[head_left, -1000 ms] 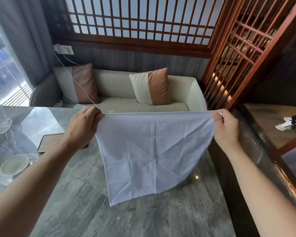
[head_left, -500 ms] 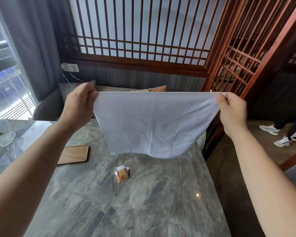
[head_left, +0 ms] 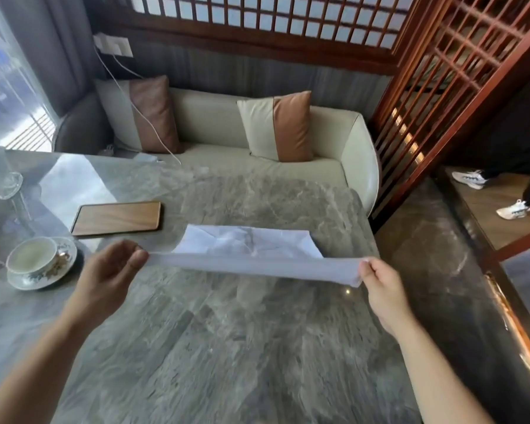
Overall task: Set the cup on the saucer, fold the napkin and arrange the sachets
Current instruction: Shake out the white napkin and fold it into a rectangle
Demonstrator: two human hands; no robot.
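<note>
Now the napkin (head_left: 251, 261) is low over the desk (head_left: 227, 347), where half a second ago it hung upright as a sheet between raised hands; its far part lies flat on the stone while the near edge is pulled taut in a band between both hands. The view has also dipped, so the cup (head_left: 32, 258) shows again, sitting on its saucer (head_left: 65, 264) at the left of the desk, well apart from the napkin. The sachets seen earlier on the stone are out of sight, probably under the cloth.

The left hand (head_left: 110, 276) pinches the left corner of the napkin between thumb and fingertips, the remaining fingers loosely curled and the palm turned inward. The right hand (head_left: 380, 286) is clamped on the right corner, thumb on top, fingers tucked beneath the cloth. Both hands hover just above the surface.

A wooden board (head_left: 117, 217) lies beyond the left hand, near the cup, and a stemmed glass (head_left: 10, 185) stands at the far left
</note>
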